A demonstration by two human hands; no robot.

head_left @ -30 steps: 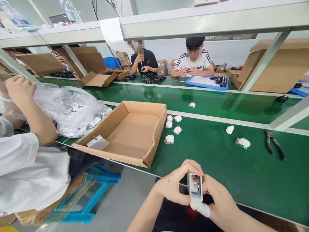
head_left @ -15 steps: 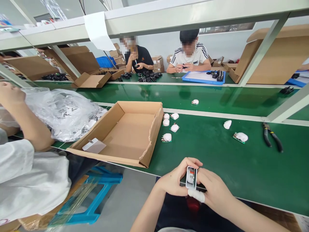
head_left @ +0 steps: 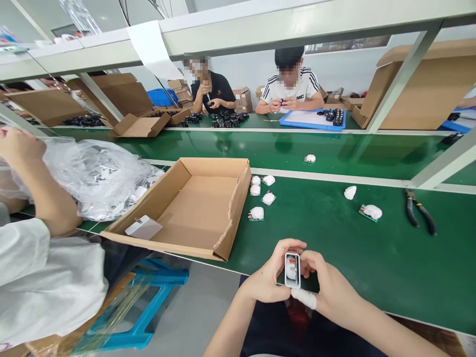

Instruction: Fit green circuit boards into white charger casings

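Head view, only one. Left hand (head_left: 273,272) grasps a white casing (head_left: 292,271), fingers over its upper end, thumb near its lower end. Casing is above the near edge of the tabletop (head_left: 316,223), open end toward the camera, with circuitry and an orange-red piece visible inside. Right hand (head_left: 323,280) is at the casing's right: thumb, in a white cover (head_left: 305,298), at the lower end; fingers curled beside the side wall. Can't tell if those fingers grip.

On the tabletop, left of the hands: cardboard tray (head_left: 197,203), near wall at the table edge, a white block (head_left: 144,228) in its near left corner. Just right of the tray, a cluster of white-topped parts (head_left: 256,213), some with green boards showing. Farther right: a small white piece (head_left: 350,192), a white-topped board (head_left: 371,212) near it, then pliers (head_left: 420,210) with dark handles, spread apart. Past the pale rail, one more board (head_left: 310,158) on a green strip.

Far left: clear plastic bag (head_left: 107,178) of white pieces, a neighbour's raised forearm (head_left: 55,193) beside it. Blue stool (head_left: 141,317) below.
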